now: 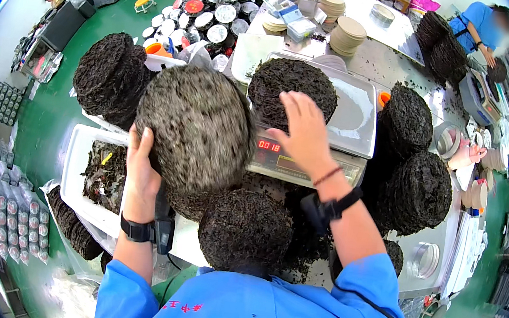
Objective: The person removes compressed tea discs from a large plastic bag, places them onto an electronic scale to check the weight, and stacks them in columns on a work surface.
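My left hand (142,176) grips the left side of a thick round stack of dried seaweed cakes (197,129), tilted and blurred by motion. To its right, a flat dark seaweed cake (289,89) lies on the steel pan of a digital scale (356,118) with a lit red display. Over that cake's right side is my right hand (305,137), open with fingers stretched; whether it touches the cake I cannot tell. Nearest my body stands another round seaweed stack (245,232), with dark crumbs on the table beside it.
Seaweed stacks stand at left (111,79) and right (417,193). A white tub (76,168) holds loose seaweed scraps. Beyond the scale are round tan discs (348,36) and a plastic box (300,29). Many wrapped round packs (205,20) lie far left. A co-worker (477,27) handles seaweed far right.
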`<state>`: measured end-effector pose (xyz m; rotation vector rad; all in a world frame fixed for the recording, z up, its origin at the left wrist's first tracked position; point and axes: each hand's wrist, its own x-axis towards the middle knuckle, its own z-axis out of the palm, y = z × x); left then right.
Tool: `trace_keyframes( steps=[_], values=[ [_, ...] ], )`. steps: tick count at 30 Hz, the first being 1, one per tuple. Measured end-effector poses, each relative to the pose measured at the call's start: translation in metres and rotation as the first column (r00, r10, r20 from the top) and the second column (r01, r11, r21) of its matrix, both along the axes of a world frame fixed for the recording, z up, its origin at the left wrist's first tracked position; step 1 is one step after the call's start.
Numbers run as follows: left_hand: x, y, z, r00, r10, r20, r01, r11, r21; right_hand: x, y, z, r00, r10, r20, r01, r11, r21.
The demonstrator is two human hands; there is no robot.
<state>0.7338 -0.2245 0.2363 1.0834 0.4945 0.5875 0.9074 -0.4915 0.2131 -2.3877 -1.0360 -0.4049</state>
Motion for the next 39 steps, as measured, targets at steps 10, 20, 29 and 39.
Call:
trace_keyframes(
  steps=[10, 20, 29, 39],
  values=[
    [0.128, -0.093, 0.004, 0.975, -0.156, 0.160, -0.117, 0.256, 0.960, -0.122, -0.133, -0.006, 0.981, 0.006, 0.196, 0.028, 0.984, -0.174],
    [0.040, -0.110, 0.001, 0.765, -0.424, -0.484, 0.555, 0.054, 0.830, -0.326, -0.318, -0.046, 0.536, -0.834, 0.127, 0.839, 0.511, -0.187],
    [-0.105, -0.069, -0.073, 0.770, -0.123, -0.626, 0.627, 0.323, 0.709, -0.319, -0.345, -0.147, 0.423, -0.903, -0.078, 0.766, 0.402, -0.502],
    [-0.145, -0.127, -0.082, 0.880, 0.116, -0.460, 0.437, 0.178, 0.882, -0.255, -0.099, -0.027, 0.927, 0.235, -0.291, -0.244, 0.970, 0.005]
  ],
)
